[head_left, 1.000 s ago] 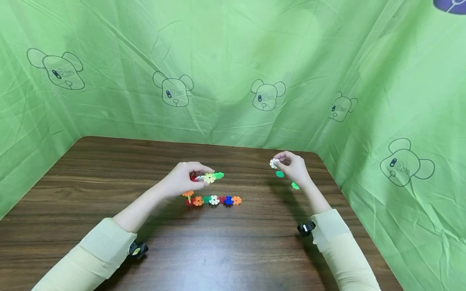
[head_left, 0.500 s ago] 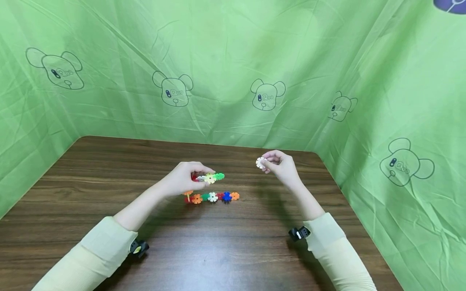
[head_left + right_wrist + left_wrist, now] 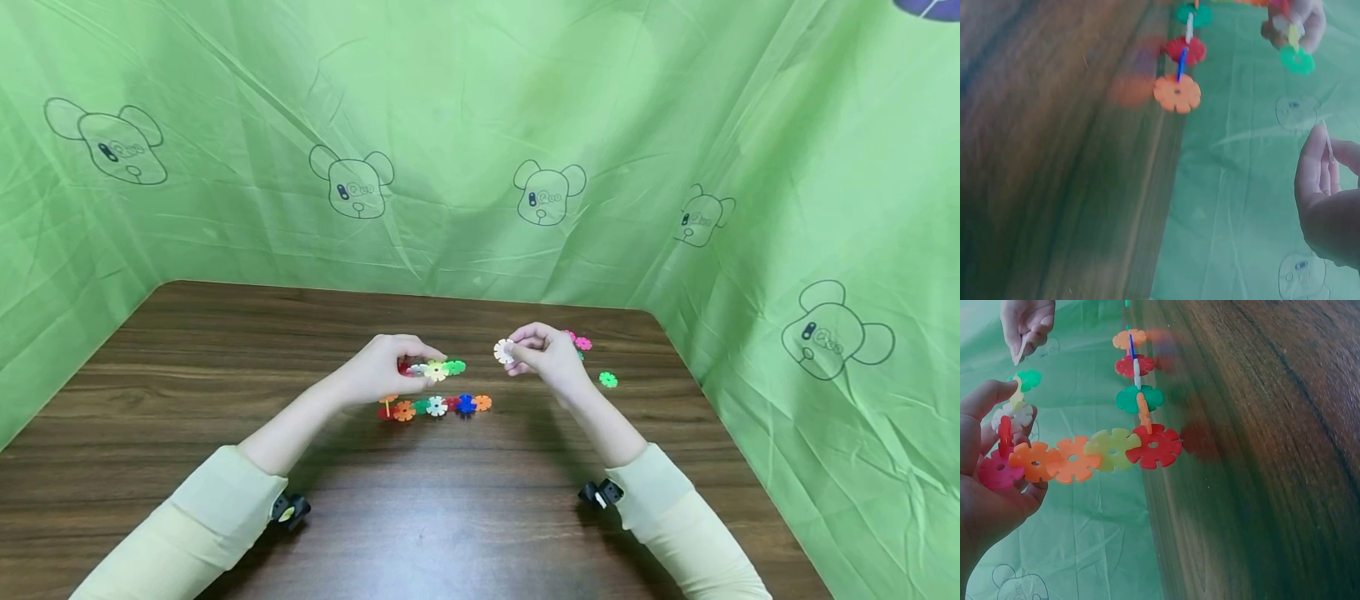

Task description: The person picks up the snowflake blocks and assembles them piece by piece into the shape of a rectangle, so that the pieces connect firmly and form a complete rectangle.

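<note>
Left hand (image 3: 382, 367) grips the flower-disc chain (image 3: 1110, 439) by its raised run — green end disc (image 3: 455, 367) pointing right — while the right hand (image 3: 553, 365) pinches a loose white disc (image 3: 502, 351) near that end, not touching.

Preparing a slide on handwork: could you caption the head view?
Left hand grips a slotted flower-disc chain, right hand pinches a single white disc, at a wooden tabletop.

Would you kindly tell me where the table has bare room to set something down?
The table is bare midway between the left sleeve and right sleeve, nearer than the chain, and between the left sleeve and the green curtain. It is crowded around the chain, left hand, right hand, pink pieces and green piece.
</note>
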Motion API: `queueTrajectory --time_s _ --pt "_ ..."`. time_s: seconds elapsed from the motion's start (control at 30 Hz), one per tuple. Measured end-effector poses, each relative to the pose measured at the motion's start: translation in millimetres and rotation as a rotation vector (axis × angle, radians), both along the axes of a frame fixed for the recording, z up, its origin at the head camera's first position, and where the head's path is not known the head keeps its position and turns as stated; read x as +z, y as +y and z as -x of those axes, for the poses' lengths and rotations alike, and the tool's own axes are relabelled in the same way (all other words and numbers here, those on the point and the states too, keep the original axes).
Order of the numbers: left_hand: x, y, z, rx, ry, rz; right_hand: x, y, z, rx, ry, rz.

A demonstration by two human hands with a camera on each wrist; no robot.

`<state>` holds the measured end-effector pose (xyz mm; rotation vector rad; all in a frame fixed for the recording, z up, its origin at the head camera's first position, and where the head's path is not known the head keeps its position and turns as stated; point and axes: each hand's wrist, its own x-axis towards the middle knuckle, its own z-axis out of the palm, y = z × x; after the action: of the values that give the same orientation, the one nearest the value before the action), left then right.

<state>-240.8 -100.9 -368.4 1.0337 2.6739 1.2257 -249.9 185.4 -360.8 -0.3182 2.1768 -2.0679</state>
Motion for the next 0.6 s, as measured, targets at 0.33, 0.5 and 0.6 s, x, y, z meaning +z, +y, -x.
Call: queueTrajectory --time_s 0.33,0.5,0.6 --pt "-1.4 2.1 1.5 0.0 0.036 0.022 -15.0 -20 -4.9 0.031 -0.098 -0.023" --pt "-2.1 3.9 1.1 0.004 0.032 0.012 -16.5 -27 -6.7 0.07 -0.117 -0.003" --pt "-2.6 4.7 0.6 0.002 0.032 0.004 -16.7 -29 -7.2 0.082 -0.139 0.003"
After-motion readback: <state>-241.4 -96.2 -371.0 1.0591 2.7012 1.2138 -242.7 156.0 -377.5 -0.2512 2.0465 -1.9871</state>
